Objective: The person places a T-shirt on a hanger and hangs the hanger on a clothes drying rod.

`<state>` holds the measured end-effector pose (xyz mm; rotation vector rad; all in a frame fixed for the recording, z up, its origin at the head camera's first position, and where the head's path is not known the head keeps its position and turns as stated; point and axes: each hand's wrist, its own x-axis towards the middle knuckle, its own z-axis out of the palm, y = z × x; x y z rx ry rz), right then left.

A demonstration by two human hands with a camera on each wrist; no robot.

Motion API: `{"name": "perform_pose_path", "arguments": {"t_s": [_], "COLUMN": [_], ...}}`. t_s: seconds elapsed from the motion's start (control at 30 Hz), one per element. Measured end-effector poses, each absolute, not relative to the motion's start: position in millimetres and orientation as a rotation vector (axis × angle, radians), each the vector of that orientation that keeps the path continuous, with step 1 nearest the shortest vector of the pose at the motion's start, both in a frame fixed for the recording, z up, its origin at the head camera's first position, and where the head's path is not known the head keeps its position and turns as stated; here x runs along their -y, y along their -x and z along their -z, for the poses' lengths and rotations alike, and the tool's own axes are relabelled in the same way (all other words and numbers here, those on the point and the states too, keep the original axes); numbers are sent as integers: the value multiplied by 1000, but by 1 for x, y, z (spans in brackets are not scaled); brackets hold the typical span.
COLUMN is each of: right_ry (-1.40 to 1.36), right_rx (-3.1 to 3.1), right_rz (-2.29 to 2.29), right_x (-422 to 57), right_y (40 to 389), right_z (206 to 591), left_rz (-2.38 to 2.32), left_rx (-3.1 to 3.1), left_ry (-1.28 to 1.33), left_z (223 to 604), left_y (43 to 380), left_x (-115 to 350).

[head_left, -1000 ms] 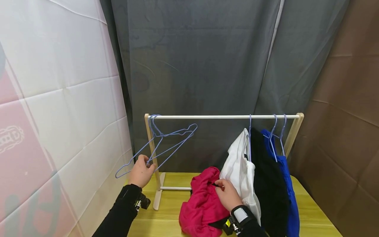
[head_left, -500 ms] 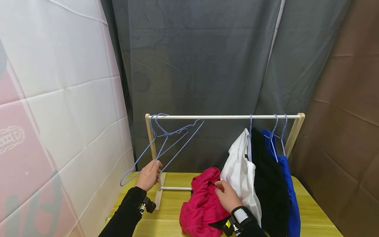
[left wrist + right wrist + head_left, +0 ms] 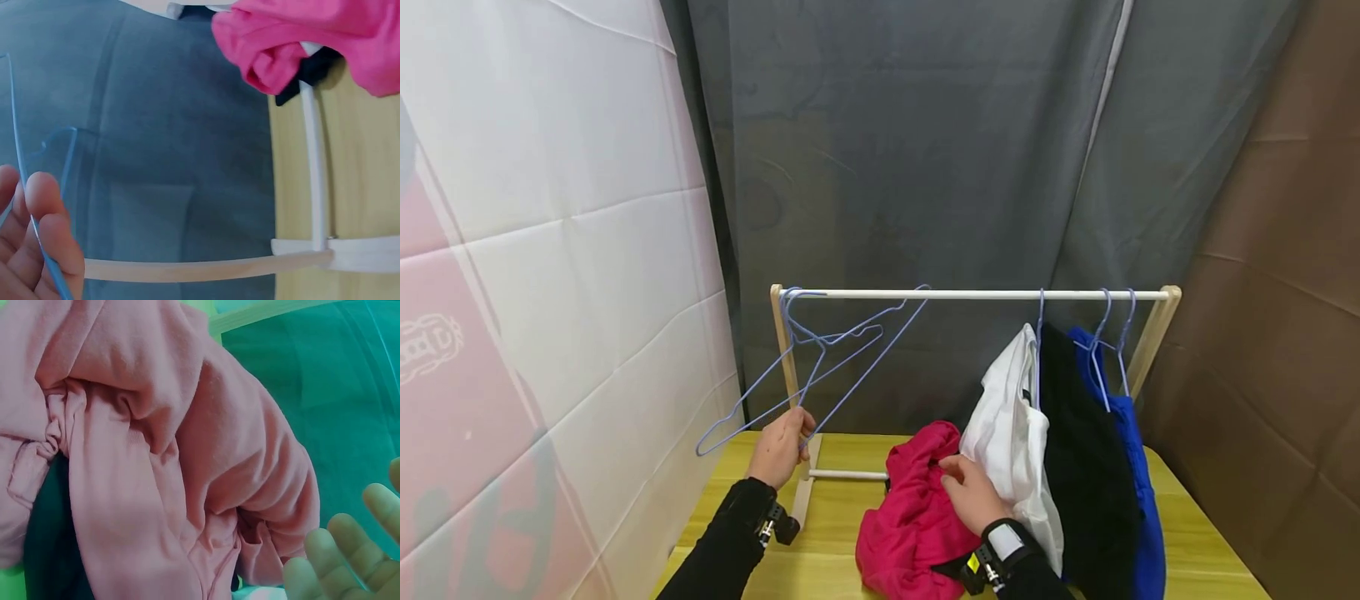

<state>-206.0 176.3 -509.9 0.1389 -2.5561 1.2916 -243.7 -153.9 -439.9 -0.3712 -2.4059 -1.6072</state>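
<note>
Blue hanger [image 3: 865,372] in left fingers [image 3: 59,240] now tilts up to rail [image 3: 977,295] height

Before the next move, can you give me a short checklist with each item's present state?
Left hand grips a blue hanger: ok, fingers round its wire.
Space between it and the other bare hanger: cannot tell, wires overlap in view.
Right hand grips the red garment: not ok, visible fingers lie loose.
That garment spread flat: not ok, it is bunched.
White garment up on the rail: ok, hanging.
</note>
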Motion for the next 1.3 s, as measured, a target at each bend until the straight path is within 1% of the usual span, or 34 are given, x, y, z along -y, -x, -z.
{"name": "perform_pose_path", "arguments": {"t_s": [0.3, 0.47, 0.67, 0.83, 0.97, 1.07, 1.2, 1.3], "right_ry": [-184, -213, -279, -354, -329, -220, -76, -54], "right_rx": [2570, 2531, 2493, 2419, 2496, 2619, 2739, 2767], "right_rz": [-1161, -1130, -1033, -823, -734, -714, -697, -684], "right_x": [-162, -146, -118, -110, -115, -125, -143, -156], "right_y": [216, 231, 251, 266, 275, 280, 278, 274], "right_z": [509, 509, 523, 534, 536, 542, 558, 570], "left_rz": [1462, 1389, 1353, 1405, 1428, 1398, 1362, 1359], "left_rx": [2566, 2617, 2655, 2666, 2666, 2666, 2678, 2697], "left_ry": [411, 422, 399, 362, 323, 324, 352, 356], "left_z": [464, 471, 482, 497, 507, 511, 518, 524], "left_y": [245, 248, 249, 243, 242, 242, 237, 232], "left_x": [156, 157, 154, 143, 131, 120, 106, 97]}}
